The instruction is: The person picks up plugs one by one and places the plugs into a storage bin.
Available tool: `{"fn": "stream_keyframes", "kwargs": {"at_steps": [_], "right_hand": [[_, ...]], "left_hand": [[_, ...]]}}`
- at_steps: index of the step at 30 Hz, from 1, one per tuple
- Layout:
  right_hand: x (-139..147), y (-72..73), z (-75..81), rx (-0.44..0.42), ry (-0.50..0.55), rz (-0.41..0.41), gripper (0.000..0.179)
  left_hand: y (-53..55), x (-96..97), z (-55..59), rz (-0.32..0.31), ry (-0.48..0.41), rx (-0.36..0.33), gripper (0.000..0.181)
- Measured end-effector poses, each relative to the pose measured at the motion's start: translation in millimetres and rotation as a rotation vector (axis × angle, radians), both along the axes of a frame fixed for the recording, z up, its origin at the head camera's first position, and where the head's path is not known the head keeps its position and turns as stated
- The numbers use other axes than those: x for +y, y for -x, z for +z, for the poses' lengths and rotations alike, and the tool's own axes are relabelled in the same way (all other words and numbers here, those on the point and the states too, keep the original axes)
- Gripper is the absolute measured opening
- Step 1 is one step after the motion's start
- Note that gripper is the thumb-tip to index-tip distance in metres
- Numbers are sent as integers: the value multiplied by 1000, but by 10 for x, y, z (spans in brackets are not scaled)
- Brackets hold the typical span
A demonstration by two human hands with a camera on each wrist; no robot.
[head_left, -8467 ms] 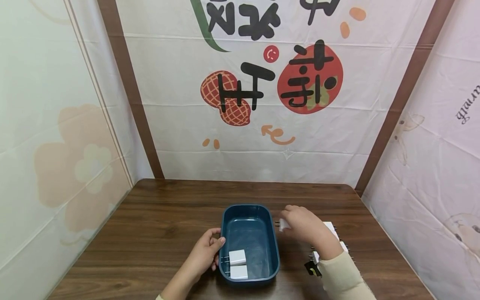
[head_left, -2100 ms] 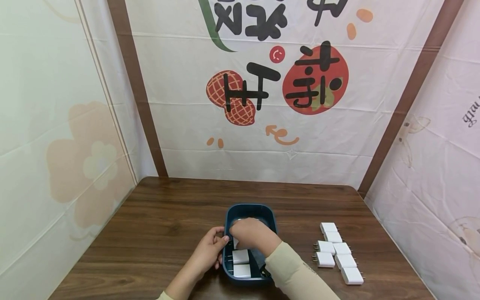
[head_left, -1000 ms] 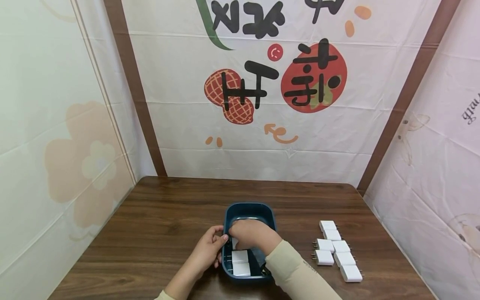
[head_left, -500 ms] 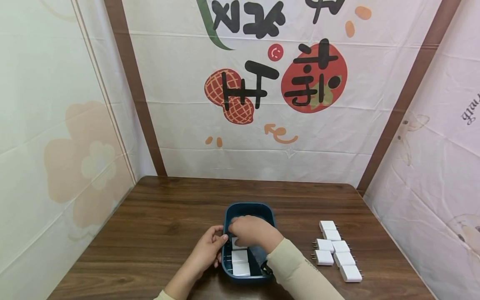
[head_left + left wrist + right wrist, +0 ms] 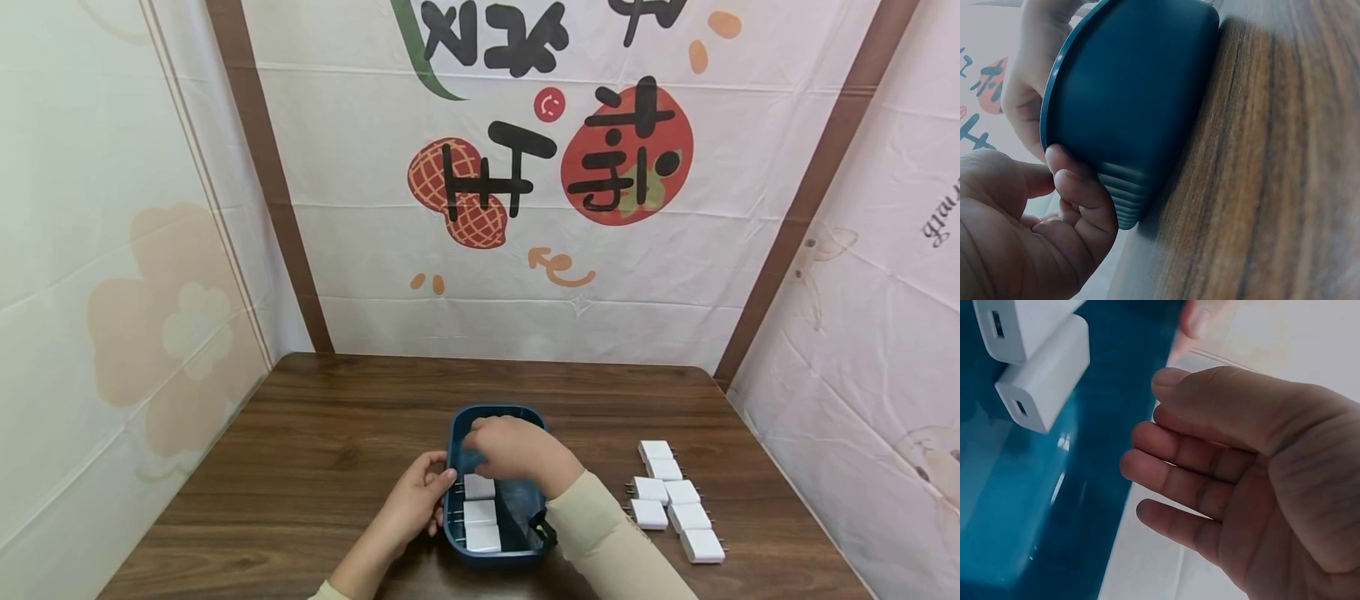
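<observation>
My left hand pinched the rim of the dark blue, round-cornered plastic tray at its nine o'clock side, fingers against the outer wall. My right hand hung over the tray's twelve o'clock half, its fingers loosely bent, thumb apart, nothing between them. Three white, boxy plastic chargers with metal prongs lay inside in a column running from nine o'clock to seven, prongs toward the nine o'clock wall. Seven matching white chargers lay clustered at three o'clock on the brown, wood-grained table, well apart from the tray.

As I judged it, setting a charger down well meant steadying the tray with that pinch, turning the prongs to nine o'clock, squaring its side against its neighbour, and lifting my fingers straight up, since a sideways brush could skew the column.
</observation>
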State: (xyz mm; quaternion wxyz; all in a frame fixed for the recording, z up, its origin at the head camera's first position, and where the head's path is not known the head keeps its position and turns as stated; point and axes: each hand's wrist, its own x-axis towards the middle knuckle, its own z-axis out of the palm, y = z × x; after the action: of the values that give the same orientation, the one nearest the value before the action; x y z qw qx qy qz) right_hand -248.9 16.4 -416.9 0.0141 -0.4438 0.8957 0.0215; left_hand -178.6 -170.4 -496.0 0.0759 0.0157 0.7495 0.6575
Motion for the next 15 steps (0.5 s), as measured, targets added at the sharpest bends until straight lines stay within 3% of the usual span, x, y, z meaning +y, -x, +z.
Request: {"fn": "stream_keyframes", "kwargs": {"at_steps": [15], "right_hand": [[283,-108,162,42,24,-28,35]], "left_hand": [[-1,19,0,22,-1,10,39]]}}
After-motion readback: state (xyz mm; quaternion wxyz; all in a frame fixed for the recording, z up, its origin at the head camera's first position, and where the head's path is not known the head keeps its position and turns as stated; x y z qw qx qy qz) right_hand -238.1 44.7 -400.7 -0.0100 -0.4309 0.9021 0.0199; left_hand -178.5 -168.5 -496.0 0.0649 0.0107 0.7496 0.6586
